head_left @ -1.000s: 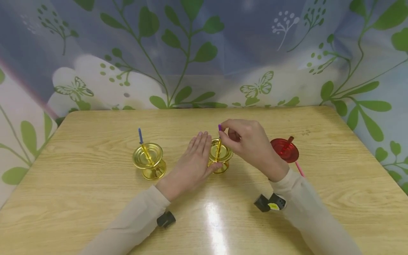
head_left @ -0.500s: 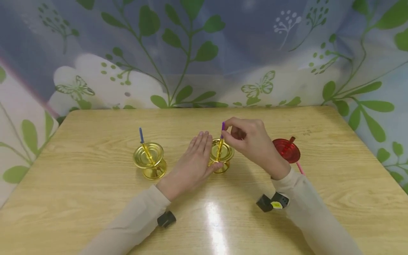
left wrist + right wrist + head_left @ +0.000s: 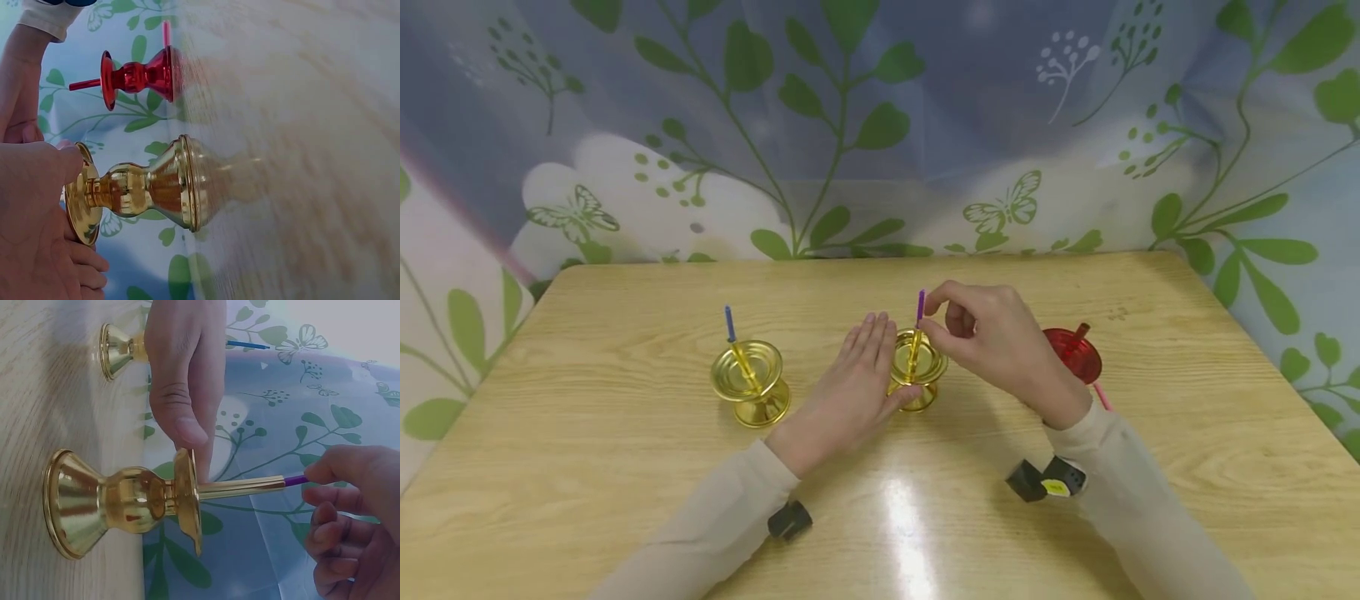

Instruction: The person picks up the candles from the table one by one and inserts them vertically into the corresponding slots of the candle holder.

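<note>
In the middle of the table stands a gold candle holder with a wide dish and a thin upright tube. A thin purple candle sticks up from the tube's top. My right hand pinches this candle between thumb and index finger, its other fingers curled. My left hand rests against the left side of the dish with straight fingers, its thumb at the near rim. On the left, another gold candle holder bears a blue candle in its tube.
A red candle holder stands to the right, partly behind my right forearm. A pink stick lies by its base. The wooden table meets a leaf-patterned curtain along its back edge.
The purple candle leaned slightly to the right half a second ago and now stands more upright. My right hand has shifted only slightly; the left hand stays at the dish.
</note>
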Demonstrator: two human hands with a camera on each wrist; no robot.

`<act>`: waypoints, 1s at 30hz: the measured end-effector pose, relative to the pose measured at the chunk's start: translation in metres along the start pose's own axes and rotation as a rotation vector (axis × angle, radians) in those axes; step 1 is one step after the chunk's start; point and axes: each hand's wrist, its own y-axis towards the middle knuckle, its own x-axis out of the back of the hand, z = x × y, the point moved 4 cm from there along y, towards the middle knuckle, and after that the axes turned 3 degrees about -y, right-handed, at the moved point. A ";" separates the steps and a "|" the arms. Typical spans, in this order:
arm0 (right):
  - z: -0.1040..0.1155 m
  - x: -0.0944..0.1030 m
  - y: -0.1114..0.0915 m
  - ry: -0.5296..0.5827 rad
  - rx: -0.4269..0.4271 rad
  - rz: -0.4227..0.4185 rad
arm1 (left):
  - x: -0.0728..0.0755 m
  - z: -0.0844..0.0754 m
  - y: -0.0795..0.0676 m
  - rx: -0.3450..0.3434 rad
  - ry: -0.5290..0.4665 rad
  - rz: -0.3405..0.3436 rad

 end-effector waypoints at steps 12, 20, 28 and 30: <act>0.001 0.008 -0.008 -0.042 -0.026 0.015 | -0.003 0.000 0.001 0.002 0.000 0.012; 0.002 0.009 -0.029 -0.194 0.010 0.073 | -0.003 -0.002 0.000 -0.001 -0.017 0.008; -0.006 0.021 -0.070 -0.323 0.004 0.102 | 0.000 -0.005 -0.005 -0.008 0.021 -0.025; -0.009 0.027 -0.081 -0.343 0.007 0.084 | 0.001 -0.008 -0.009 -0.020 0.035 -0.044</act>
